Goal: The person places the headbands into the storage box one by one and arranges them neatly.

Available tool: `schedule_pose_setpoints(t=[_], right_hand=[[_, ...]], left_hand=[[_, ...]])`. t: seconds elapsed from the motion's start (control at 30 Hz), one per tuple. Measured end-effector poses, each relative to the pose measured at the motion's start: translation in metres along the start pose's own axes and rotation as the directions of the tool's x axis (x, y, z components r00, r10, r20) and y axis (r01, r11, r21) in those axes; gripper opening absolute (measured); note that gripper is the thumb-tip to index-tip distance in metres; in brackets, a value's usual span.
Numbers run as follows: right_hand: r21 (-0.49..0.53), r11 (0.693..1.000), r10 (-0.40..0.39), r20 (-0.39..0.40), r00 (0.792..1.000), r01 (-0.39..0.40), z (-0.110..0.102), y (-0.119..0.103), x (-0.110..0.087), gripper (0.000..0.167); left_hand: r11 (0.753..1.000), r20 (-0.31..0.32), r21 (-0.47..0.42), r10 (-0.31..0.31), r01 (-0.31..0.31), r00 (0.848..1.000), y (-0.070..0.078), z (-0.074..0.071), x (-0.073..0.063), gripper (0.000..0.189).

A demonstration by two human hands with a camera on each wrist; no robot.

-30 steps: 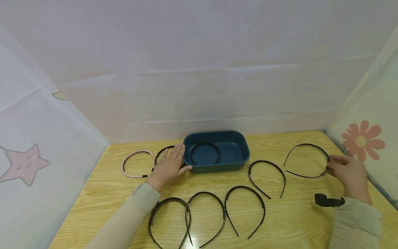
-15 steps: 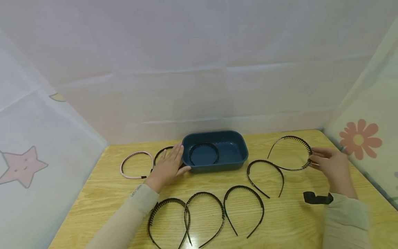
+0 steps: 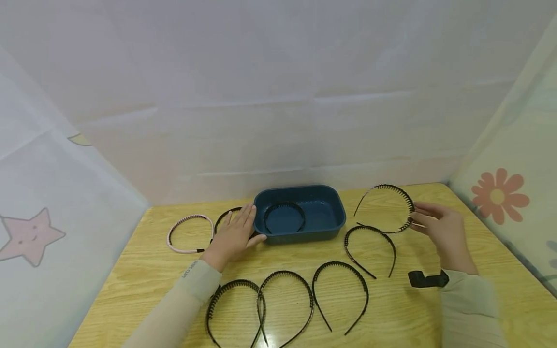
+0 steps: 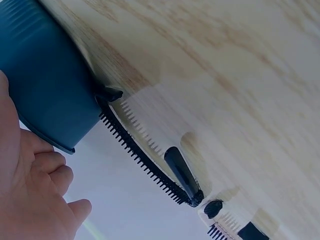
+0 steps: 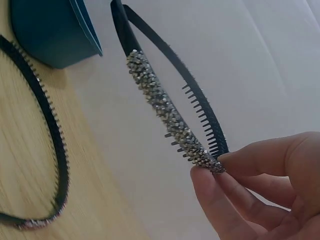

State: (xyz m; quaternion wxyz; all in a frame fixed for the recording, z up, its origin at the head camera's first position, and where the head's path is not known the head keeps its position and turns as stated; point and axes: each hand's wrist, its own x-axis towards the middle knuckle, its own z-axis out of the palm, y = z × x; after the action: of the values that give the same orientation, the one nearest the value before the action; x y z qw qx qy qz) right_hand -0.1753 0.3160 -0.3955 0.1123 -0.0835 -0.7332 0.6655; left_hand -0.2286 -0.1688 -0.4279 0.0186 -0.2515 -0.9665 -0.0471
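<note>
My right hand pinches a toothed black headband between thumb and fingers, holding it raised above the table at the right. Glittering grey stones cover part of that band. Flat against the left end of a dark blue box lies my left hand, fingers extended. One black headband rests inside the box. Partly hidden behind my left hand is another black headband, with a pink headband to its left.
Below the raised band, a black headband lies right of the box. Three more sit nearer the front: a left one, a middle one overlapping it, and a right one. White cloth stands behind the wooden table.
My right hand has carried the pinched headband left, toward the box, and slightly upward. My left hand has stayed at the box.
</note>
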Motion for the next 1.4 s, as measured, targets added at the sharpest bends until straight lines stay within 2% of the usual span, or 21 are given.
schedule_pose_setpoints(t=[0.1,0.17,0.3,0.63,0.87,1.17,1.4], right_hand=[[0.071,0.997,-0.009,0.008,1.0,0.009,0.008,-0.002,0.0,0.048],[0.08,0.997,-0.009,0.018,1.0,0.007,0.014,-0.003,0.0,0.048],[0.058,0.998,0.0,0.043,0.999,-0.002,0.027,-0.006,0.003,0.05],[-0.095,0.995,-0.035,0.092,0.995,0.044,0.06,-0.015,0.014,0.045],[-0.128,0.99,-0.051,0.126,0.991,0.067,0.085,-0.021,0.019,0.042],[-0.135,0.987,-0.076,0.104,0.992,0.089,0.117,-0.017,0.031,0.04],[-0.173,0.981,-0.061,0.125,0.99,0.082,0.136,-0.015,0.038,0.036]], left_hand=[[1.0,-0.002,-0.009,0.002,-0.002,1.0,0.001,0.0,0.0,0.089],[1.0,0.0,-0.017,-0.001,0.001,1.0,0.001,0.0,0.0,0.089],[1.0,0.007,-0.024,-0.012,0.012,1.0,0.001,0.001,0.0,0.09],[1.0,0.018,-0.025,-0.016,0.016,1.0,0.0,0.003,0.001,0.089],[0.999,0.015,-0.038,-0.023,0.023,1.0,0.001,0.001,-0.001,0.089],[0.999,0.014,-0.033,-0.018,0.018,1.0,-0.001,0.002,-0.001,0.09],[0.999,0.009,-0.035,-0.014,0.014,1.0,-0.002,0.003,-0.001,0.09]])
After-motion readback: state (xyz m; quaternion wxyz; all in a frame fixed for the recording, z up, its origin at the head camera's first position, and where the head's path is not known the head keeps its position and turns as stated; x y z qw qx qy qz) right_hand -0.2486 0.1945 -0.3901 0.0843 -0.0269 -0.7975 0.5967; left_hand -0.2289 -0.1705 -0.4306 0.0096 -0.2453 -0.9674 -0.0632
